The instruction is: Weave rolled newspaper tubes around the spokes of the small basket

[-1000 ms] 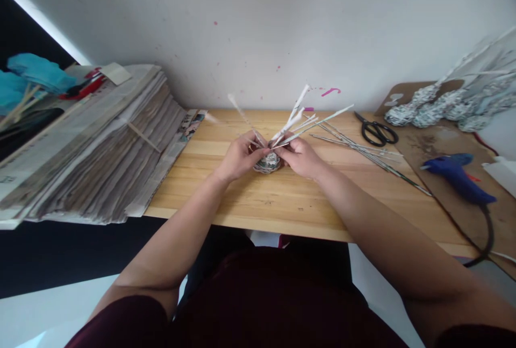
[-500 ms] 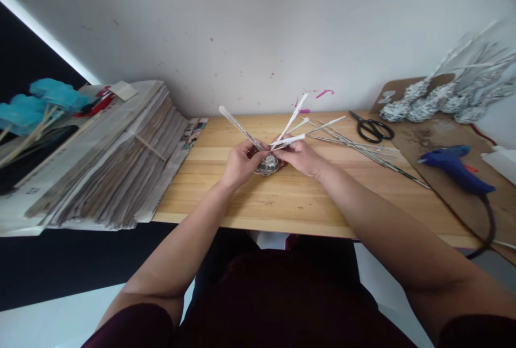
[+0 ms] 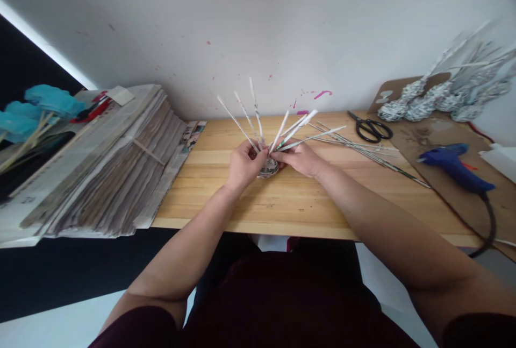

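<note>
Between my hands, low over the wooden table (image 3: 209, 203), is a small rounded piece woven from rolled newspaper, the woven paper piece (image 3: 269, 168). Several thin paper tubes (image 3: 258, 108) fan up and outward from its top. My left hand (image 3: 245, 164) grips its left side, thumb at the base of the tubes. On the other side my right hand (image 3: 300, 157) is closed on it, with thumb and fingers pinching where the right-hand tubes (image 3: 296, 128) come out. The fingers cover much of the weave.
Loose paper tubes (image 3: 371, 154) and black scissors (image 3: 370, 127) lie to the right. Beyond them are a blue glue gun (image 3: 455, 168) on brown cardboard (image 3: 427, 143) and several finished woven pieces (image 3: 429, 101). A tall newspaper stack (image 3: 133, 170) stands at left, near blue objects on sticks (image 3: 54, 99).
The tubes on the woven piece have shifted: more of them now stand up and fan out on both sides. Both hands stay on the piece, nearly in place.
</note>
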